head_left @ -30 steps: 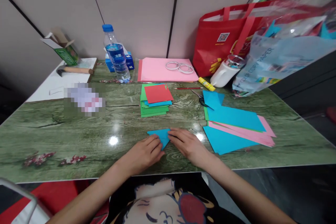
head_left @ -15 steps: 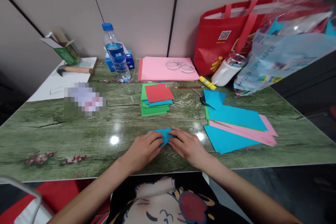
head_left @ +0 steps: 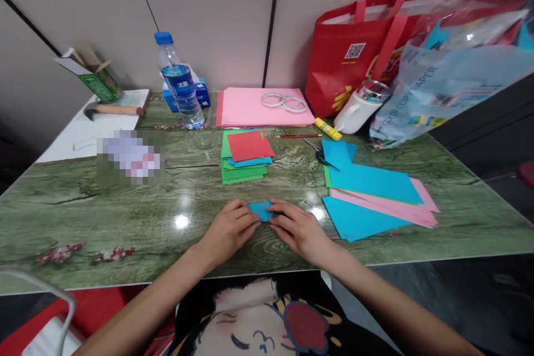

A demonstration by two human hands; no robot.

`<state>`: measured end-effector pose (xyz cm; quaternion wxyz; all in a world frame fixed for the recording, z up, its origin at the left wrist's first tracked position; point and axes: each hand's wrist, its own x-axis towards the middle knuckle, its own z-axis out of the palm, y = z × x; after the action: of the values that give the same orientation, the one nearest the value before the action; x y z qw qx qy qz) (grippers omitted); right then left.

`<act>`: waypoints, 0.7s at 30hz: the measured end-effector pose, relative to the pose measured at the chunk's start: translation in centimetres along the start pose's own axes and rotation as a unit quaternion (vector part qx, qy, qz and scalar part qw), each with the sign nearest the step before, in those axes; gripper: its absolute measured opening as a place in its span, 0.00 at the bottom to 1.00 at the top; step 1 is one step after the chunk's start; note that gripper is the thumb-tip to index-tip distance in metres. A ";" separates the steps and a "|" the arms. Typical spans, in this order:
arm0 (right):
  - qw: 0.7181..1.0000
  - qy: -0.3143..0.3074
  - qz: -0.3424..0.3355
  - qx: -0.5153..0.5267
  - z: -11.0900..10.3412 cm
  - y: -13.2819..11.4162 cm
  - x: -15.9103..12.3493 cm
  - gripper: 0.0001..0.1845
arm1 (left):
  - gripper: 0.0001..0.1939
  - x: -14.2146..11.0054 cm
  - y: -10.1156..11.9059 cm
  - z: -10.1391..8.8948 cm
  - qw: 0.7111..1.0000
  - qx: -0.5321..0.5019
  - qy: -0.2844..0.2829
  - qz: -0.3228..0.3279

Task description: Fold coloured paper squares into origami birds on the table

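A small folded piece of blue paper [head_left: 261,211] lies on the table near its front edge. My left hand [head_left: 232,228] grips its left end, with thumb and fingers closed on it. At the opposite end my right hand [head_left: 297,229] pinches the paper the same way. Only the middle of the paper shows between my fingertips; both ends are covered. Just beyond my hands rests a stack of coloured paper squares [head_left: 246,173], green and blue with a red sheet [head_left: 251,146] on top.
Blue, pink and green paper offcuts [head_left: 375,183] lie right, beside scissors [head_left: 321,157]. Behind are a pencil [head_left: 298,136], glue stick [head_left: 328,128], pink sheets [head_left: 246,108] under tape rings [head_left: 272,100], a mug [head_left: 361,108], red bag [head_left: 334,61], bottle [head_left: 181,89] and hammer [head_left: 119,109].
The blue paper now shows as a narrower strip, its lower part no longer hanging toward me. My fingers have shifted slightly at both ends. The whole view has moved a little.
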<state>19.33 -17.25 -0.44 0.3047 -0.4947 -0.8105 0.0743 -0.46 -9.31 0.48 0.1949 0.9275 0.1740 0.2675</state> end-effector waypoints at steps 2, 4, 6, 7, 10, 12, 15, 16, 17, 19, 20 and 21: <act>1.000 -0.005 0.002 0.004 -0.2 0.0 0.0 0.06 | 0.06 0.0 -0.1 0.2 0.999 -0.019 0.017 -0.022; 1.000 -0.004 0.004 0.010 -0.2 0.0 0.0 0.07 | 0.06 0.0 0.0 0.4 0.997 -0.037 0.037 -0.055; 1.000 0.002 0.008 0.019 -0.2 -0.1 0.1 0.07 | 0.07 0.0 0.1 0.6 0.993 -0.052 0.054 -0.095; 1.000 0.007 0.011 0.025 -0.2 -0.2 0.1 0.07 | 0.07 0.1 0.2 0.6 0.990 -0.059 0.060 -0.113; 0.998 0.029 0.037 0.041 0.1 -0.4 0.3 0.05 | 0.06 0.3 0.3 0.6 0.984 -0.073 0.066 -0.145; 0.996 0.045 0.059 0.046 0.3 -0.6 0.4 0.04 | 0.05 0.5 0.3 0.5 0.984 -0.076 0.058 -0.148; 0.995 0.054 0.071 0.040 0.5 -0.7 0.6 0.04 | 0.05 0.9 -0.1 0.5 0.986 -0.068 0.040 -0.147; 0.996 0.053 0.066 0.036 0.5 -0.8 0.6 0.04 | 0.05 1.0 -0.2 0.5 0.986 -0.064 0.037 -0.148; 0.997 0.051 0.058 0.030 0.5 -0.8 0.5 0.04 | 0.05 1.1 -0.4 0.5 0.987 -0.060 0.035 -0.148; 0.998 0.042 0.040 0.021 0.4 -0.8 0.4 0.05 | 0.05 1.3 -0.5 0.6 0.987 -0.053 0.034 -0.148; 0.999 0.036 0.032 0.019 0.3 -0.8 0.3 0.06 | 0.05 1.3 -0.5 0.6 0.987 -0.050 0.034 -0.148; 0.999 0.030 0.025 0.019 0.2 -0.8 0.2 0.07 | 0.05 1.4 -0.6 0.6 0.987 -0.048 0.033 -0.148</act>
<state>18.53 -17.47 -0.22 0.3360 -0.5108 -0.7871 0.0821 0.88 -8.39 0.37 0.2704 0.8717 0.3032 0.2742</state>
